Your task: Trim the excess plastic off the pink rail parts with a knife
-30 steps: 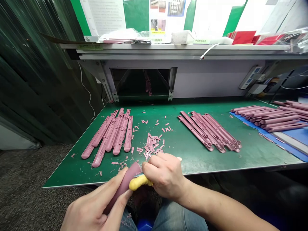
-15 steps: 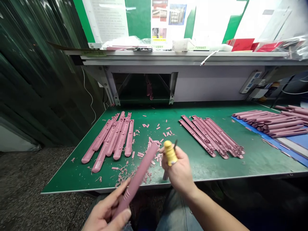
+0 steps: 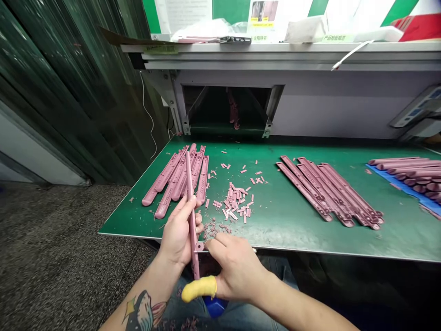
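Note:
My left hand [image 3: 181, 230] is closed around a long, narrow pink plastic part [image 3: 190, 184], held edge-on and nearly upright above the table's front edge. A small tab with a hole [image 3: 200, 247] sticks out from the side of its lower end. My right hand [image 3: 237, 266] is beside that end, fingers curled by the tab, with a yellow finger cot [image 3: 200, 288] on the thumb pointing across below the part. Whatever the right hand grips is hidden by its back. Past the held part lies a group of similar pink parts [image 3: 168, 186], hollow side up.
On the green table [image 3: 268, 234] are a heap of small pink offcuts [image 3: 236, 202] and fine shavings [image 3: 215, 227]. More pink parts lie in a row [image 3: 330, 191] at right; others are stacked on a blue sheet [image 3: 409, 184]. A shelf [image 3: 275, 57] spans the back.
The pink part has turned from slanted, smooth face up, to nearly upright and edge-on. My right hand has come down and left to its lower end. The view has shifted left and down.

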